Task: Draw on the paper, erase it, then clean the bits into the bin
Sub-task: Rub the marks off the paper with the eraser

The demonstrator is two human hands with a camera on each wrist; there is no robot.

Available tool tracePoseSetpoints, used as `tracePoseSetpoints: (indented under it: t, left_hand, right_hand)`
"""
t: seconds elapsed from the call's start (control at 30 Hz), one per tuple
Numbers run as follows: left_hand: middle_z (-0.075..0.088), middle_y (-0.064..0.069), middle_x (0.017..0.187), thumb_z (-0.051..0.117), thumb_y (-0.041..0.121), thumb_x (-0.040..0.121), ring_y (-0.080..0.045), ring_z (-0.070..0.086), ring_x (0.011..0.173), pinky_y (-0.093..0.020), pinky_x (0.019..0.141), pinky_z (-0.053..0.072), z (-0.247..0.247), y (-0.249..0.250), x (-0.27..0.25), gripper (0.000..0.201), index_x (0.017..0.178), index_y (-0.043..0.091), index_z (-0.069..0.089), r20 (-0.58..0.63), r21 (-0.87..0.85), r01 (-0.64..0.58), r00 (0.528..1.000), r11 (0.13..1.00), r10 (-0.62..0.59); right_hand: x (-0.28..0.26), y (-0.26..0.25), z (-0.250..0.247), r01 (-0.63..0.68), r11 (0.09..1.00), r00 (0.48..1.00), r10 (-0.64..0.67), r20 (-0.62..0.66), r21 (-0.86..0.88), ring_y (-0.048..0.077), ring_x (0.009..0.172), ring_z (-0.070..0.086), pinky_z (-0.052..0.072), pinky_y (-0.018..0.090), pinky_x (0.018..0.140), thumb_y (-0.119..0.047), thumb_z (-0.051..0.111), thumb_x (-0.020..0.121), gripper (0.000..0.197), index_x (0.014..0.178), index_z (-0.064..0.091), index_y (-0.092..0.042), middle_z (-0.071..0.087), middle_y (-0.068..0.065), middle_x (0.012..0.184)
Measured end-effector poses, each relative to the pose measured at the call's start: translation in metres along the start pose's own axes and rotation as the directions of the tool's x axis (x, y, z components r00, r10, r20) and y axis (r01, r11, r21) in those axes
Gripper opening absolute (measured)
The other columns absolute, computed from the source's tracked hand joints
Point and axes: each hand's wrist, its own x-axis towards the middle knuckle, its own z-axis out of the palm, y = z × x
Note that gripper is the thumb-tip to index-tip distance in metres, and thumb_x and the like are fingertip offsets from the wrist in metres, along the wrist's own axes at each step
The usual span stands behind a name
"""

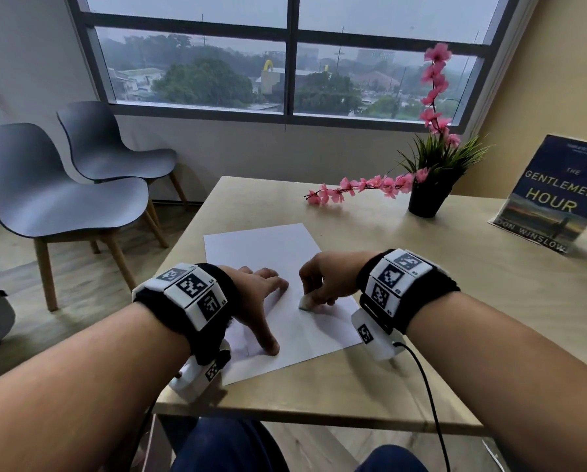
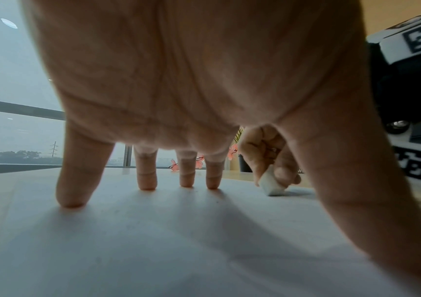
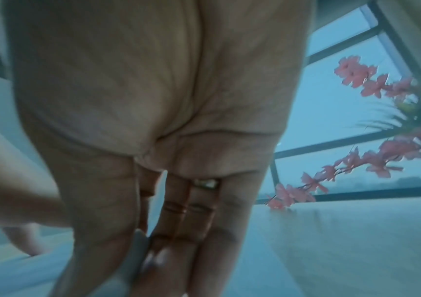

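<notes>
A white sheet of paper [image 1: 268, 247] lies on the wooden table [image 1: 455, 301]. My left hand [image 1: 261, 301] is spread on the sheet, fingertips [image 2: 147, 185] and thumb pressing it flat. My right hand [image 1: 322, 287] pinches a small white eraser [image 1: 306, 302] between thumb and fingers, its lower end touching the paper just right of the left hand. In the left wrist view the eraser [image 2: 271, 184] stands tilted on the paper [image 2: 153, 241]. The right wrist view is blurred; the eraser [image 3: 135, 259] shows pale between thumb and fingers. No bin or pencil is in view.
A black pot with pink artificial flowers [image 1: 428, 195] stands at the table's far side, a flower spray lying toward the paper. A book [image 1: 557, 195] is propped at the far right. Two grey chairs [image 1: 64, 185] stand left of the table. A cable [image 1: 428, 396] trails from the right wrist.
</notes>
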Motion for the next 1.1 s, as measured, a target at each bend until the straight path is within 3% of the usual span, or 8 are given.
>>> tracePoseSetpoints:
  t: [0.07,0.2,0.3,0.43,0.67,0.87,1.0,1.1]
  left_hand:
    - [0.002,0.017,0.157,0.073,0.07,0.059,-0.019,0.015,0.144,-0.044,0.113,0.028,0.001,0.0,0.0,0.118,0.15,0.038,0.005,0.001,-0.005,0.003,1.0,1.0,-0.003]
    - [0.002,0.018,0.157,0.073,0.069,0.059,-0.018,0.015,0.144,-0.043,0.113,0.029,0.001,-0.001,0.0,0.118,0.149,0.039,0.005,0.0,-0.014,0.004,1.0,1.0,-0.004]
    - [0.002,0.018,0.157,0.073,0.069,0.058,-0.019,0.014,0.144,-0.044,0.114,0.027,0.001,-0.001,0.0,0.118,0.149,0.039,0.004,0.004,-0.016,0.004,1.0,1.0,-0.004]
    - [0.003,0.017,0.157,0.072,0.07,0.058,-0.019,0.015,0.144,-0.046,0.113,0.027,0.001,-0.001,0.0,0.118,0.149,0.038,0.005,-0.004,-0.005,0.005,1.0,1.0,-0.005]
    - [-0.006,0.011,0.159,0.075,0.067,0.059,-0.019,0.004,0.147,-0.047,0.117,0.021,0.001,-0.001,0.0,0.117,0.149,0.041,0.006,-0.042,-0.08,-0.036,0.999,0.996,0.033]
    - [-0.003,0.013,0.159,0.073,0.07,0.059,-0.02,0.003,0.147,-0.047,0.118,0.017,0.0,-0.007,0.002,0.117,0.149,0.043,0.003,-0.007,-0.045,0.0,1.0,0.999,0.0]
    - [-0.004,0.012,0.159,0.073,0.071,0.057,-0.021,0.004,0.147,-0.048,0.117,0.018,0.002,-0.005,0.005,0.12,0.149,0.043,0.001,-0.003,-0.034,0.017,1.0,0.999,-0.017]
    - [-0.005,0.013,0.159,0.074,0.07,0.056,-0.021,0.002,0.147,-0.047,0.118,0.016,0.003,-0.006,0.005,0.12,0.148,0.043,0.001,-0.002,-0.044,0.02,1.0,0.999,-0.02]
  right_hand:
    - [-0.001,-0.002,0.0,-0.006,1.0,1.0,0.006,-0.017,0.004,0.011,0.069,0.063,0.049,0.027,0.07,-0.042,0.072,0.083,0.024,0.086,0.063,-0.02,0.073,0.0,0.083]
    - [-0.015,-0.006,0.006,0.047,0.999,0.994,-0.047,0.1,0.003,0.006,0.065,0.06,0.044,0.019,0.063,-0.041,0.075,0.08,0.027,0.09,0.068,-0.017,0.064,-0.012,0.069]
    - [-0.015,-0.008,0.005,0.073,0.997,0.99,-0.071,0.123,-0.019,0.005,0.068,0.06,0.044,0.018,0.065,-0.043,0.076,0.079,0.03,0.093,0.07,-0.018,0.069,-0.008,0.077]
    - [-0.002,-0.005,0.005,0.06,0.998,0.997,-0.058,-0.047,0.034,0.011,0.073,0.062,0.048,0.026,0.07,-0.039,0.072,0.084,0.022,0.09,0.065,-0.019,0.072,0.0,0.087]
    - [-0.02,0.017,0.005,-0.026,0.998,0.998,0.024,0.054,0.05,0.002,0.07,0.059,0.041,0.021,0.067,-0.044,0.073,0.08,0.022,0.089,0.067,-0.025,0.07,-0.013,0.077]
    - [-0.027,0.026,0.006,-0.093,0.996,0.996,0.093,-0.008,0.008,0.01,0.074,0.06,0.049,0.033,0.079,-0.047,0.069,0.084,0.025,0.09,0.061,-0.024,0.072,-0.006,0.08]
    - [-0.031,0.011,0.008,-0.021,0.998,0.996,0.026,0.088,-0.055,0.007,0.07,0.058,0.043,0.023,0.066,-0.045,0.072,0.082,0.027,0.092,0.066,-0.021,0.071,-0.004,0.085]
    - [-0.024,0.007,0.003,-0.019,0.998,0.999,0.022,0.048,-0.064,0.011,0.078,0.061,0.047,0.026,0.072,-0.045,0.074,0.081,0.029,0.095,0.067,-0.02,0.072,-0.001,0.094]
